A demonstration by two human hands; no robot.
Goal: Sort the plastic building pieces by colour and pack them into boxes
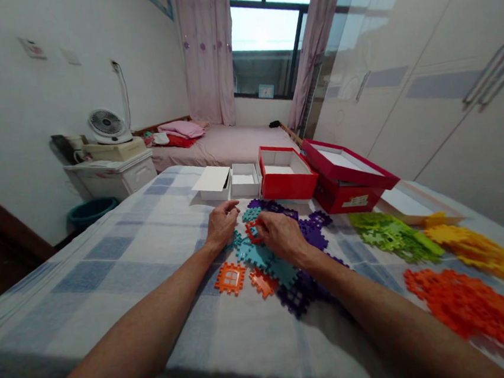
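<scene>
My left hand (223, 224) rests on the cloth at the left of a pile of notched plastic building tiles, its fingers loosely bent and slightly apart, with no tile visible in them. My right hand (282, 233) is closed at the pile's middle, its fingertips on an orange-red building tile (252, 232). Around and below the hands lie turquoise tiles (251, 253) and purple tiles (313, 234), partly hidden by my right hand and forearm. Nearer to me are an orange window-shaped tile (231, 278) and another orange tile (263, 282).
Green tiles (392, 236), yellow tiles (474, 245) and a red-orange heap (472, 307) lie at the right. Behind the pile stand a lidded white box (213, 184), a small open white box (246, 186), an open red box (288, 185) and a dark red box (346, 196).
</scene>
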